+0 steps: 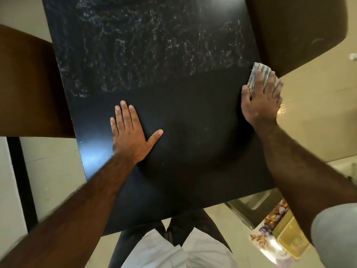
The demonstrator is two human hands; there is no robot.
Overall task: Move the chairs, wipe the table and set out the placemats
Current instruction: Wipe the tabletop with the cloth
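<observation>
Pressing a striped cloth onto the desk's right edge with spread, straight right fingers and gripping nothing, right hand bearing down behind them, probably to end a wiping stroke. Bracing with left fingers laid flat on the desk's near half, left hand empty — likely propping the lean. Pale streaks across the desk's far half, so seemingly wiping unfinished. Chairs at the desk's left side and far right corner.

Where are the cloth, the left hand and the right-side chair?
cloth (266, 70): head view, striped part by the fingertips.
left hand (131, 133): head view, back of the hand.
right-side chair (293, 31): head view, brown surface at upper right.
</observation>
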